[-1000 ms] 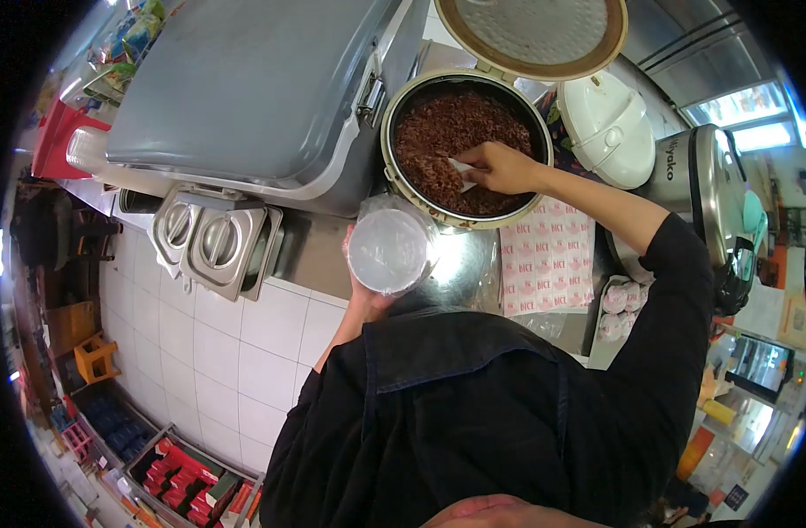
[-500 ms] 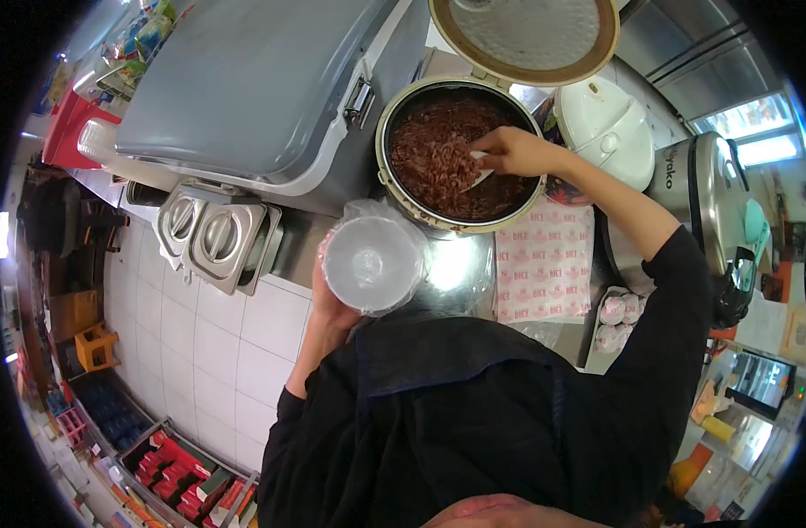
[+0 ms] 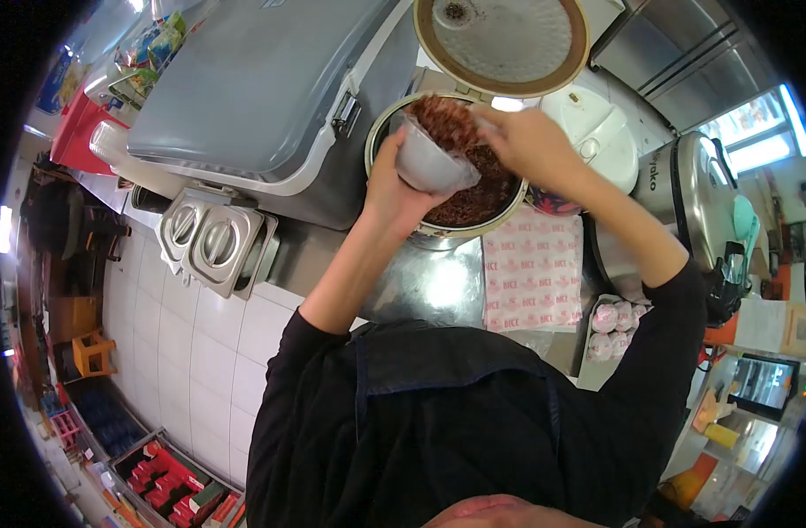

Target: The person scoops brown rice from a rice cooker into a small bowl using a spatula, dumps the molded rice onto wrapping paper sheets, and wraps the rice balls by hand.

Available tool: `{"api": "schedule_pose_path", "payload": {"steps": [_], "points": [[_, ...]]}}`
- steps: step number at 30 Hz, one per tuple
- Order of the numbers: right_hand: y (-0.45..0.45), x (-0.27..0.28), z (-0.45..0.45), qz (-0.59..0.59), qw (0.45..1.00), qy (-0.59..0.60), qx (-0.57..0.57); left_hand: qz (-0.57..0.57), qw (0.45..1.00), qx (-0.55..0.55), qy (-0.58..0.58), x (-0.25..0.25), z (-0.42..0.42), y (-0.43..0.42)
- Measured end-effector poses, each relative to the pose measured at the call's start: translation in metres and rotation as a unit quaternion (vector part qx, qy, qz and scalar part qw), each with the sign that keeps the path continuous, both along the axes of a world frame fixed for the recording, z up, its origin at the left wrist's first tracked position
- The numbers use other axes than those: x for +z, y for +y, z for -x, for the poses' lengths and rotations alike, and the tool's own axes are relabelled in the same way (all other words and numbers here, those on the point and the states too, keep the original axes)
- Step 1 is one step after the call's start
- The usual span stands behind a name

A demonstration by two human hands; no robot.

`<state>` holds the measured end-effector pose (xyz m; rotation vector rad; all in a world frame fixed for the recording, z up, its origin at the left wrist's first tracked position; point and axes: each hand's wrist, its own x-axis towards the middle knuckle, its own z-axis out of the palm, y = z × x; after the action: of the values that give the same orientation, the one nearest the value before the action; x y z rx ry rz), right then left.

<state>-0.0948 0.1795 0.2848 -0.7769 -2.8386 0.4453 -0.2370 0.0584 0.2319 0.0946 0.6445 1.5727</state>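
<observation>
My left hand (image 3: 392, 198) grips a white bowl (image 3: 425, 163) lined with clear plastic and holds it tilted over the open rice cooker (image 3: 456, 232). A heap of reddish-brown cooked rice (image 3: 447, 121) is at the bowl's mouth. My right hand (image 3: 528, 143), slightly blurred, is closed on a rice paddle at the right of this heap; the paddle itself is mostly hidden by the rice and fingers. More dark rice (image 3: 478, 198) lies in the cooker's pot beneath both hands. The cooker's lid (image 3: 509, 44) stands raised behind.
A large grey cool box (image 3: 245, 88) stands left of the cooker. Printed paper sheets (image 3: 533, 273) lie on the steel counter (image 3: 412, 286). Wrapped rolls (image 3: 610, 330) sit in a tray at the right, near another steel cooker (image 3: 676, 194). Lidded steel pans (image 3: 214, 242) hang left.
My left hand has raised the bowl from beside the cooker to over its pot. My right hand has lifted the paddle with rice up out of the pot to the bowl's mouth.
</observation>
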Motion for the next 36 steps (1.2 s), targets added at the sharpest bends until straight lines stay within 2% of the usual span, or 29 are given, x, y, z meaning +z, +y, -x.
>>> {"api": "schedule_pose_path", "payload": {"steps": [1,2,4,8,10,11,13,14,18,21,22,27,29,31,36], "points": [[-0.016,0.0,-0.001,-0.108,0.993,-0.046,-0.032,-0.002,1.0,-0.002,0.0,-0.002,0.0,0.004],[-0.026,-0.004,-0.004,-0.11,0.992,-0.046,-0.034,-0.018,0.999,0.002,-0.031,-0.003,-0.001,0.008],[-0.04,-0.014,-0.009,-0.265,0.962,-0.008,0.064,-0.041,0.994,-0.002,-0.099,-0.013,0.003,0.015],[-0.044,0.012,-0.016,-0.334,0.938,0.002,0.089,-0.109,0.977,-0.066,-0.17,-0.02,0.011,0.013],[-0.043,0.037,-0.017,-0.281,0.959,-0.022,0.018,-0.136,0.977,-0.035,-0.162,-0.018,0.015,0.009],[-0.039,0.046,-0.017,-0.28,0.96,-0.021,0.022,-0.135,0.977,-0.032,-0.161,-0.019,0.017,0.006],[-0.024,0.055,-0.017,-0.231,0.968,-0.059,-0.085,-0.091,0.984,-0.031,-0.149,-0.021,0.022,-0.002],[-0.01,0.048,-0.016,-0.229,0.968,-0.058,-0.082,-0.108,0.985,-0.027,-0.134,-0.024,0.024,-0.007],[0.044,-0.022,0.004,-0.153,0.956,-0.242,-0.068,-0.083,0.988,-0.013,-0.132,-0.031,0.028,-0.022],[0.053,-0.055,0.021,-0.142,0.945,-0.289,-0.067,-0.07,0.992,0.01,-0.101,-0.035,0.031,-0.039],[0.053,-0.059,0.025,-0.138,0.945,-0.29,-0.069,-0.116,0.984,-0.009,-0.133,-0.039,0.033,-0.049],[0.06,-0.072,0.032,-0.042,0.952,-0.298,-0.056,-0.057,0.995,0.035,-0.068,-0.045,0.028,-0.122],[0.064,-0.078,0.034,-0.028,0.944,-0.325,-0.044,-0.038,0.996,0.059,-0.062,-0.05,0.026,-0.126],[0.062,-0.075,0.038,0.006,0.949,-0.311,-0.046,0.038,0.993,0.084,-0.073,-0.064,0.027,-0.123],[0.059,-0.083,0.033,0.039,0.937,-0.345,-0.049,0.054,0.992,0.082,-0.076,-0.07,0.025,-0.121]]}}
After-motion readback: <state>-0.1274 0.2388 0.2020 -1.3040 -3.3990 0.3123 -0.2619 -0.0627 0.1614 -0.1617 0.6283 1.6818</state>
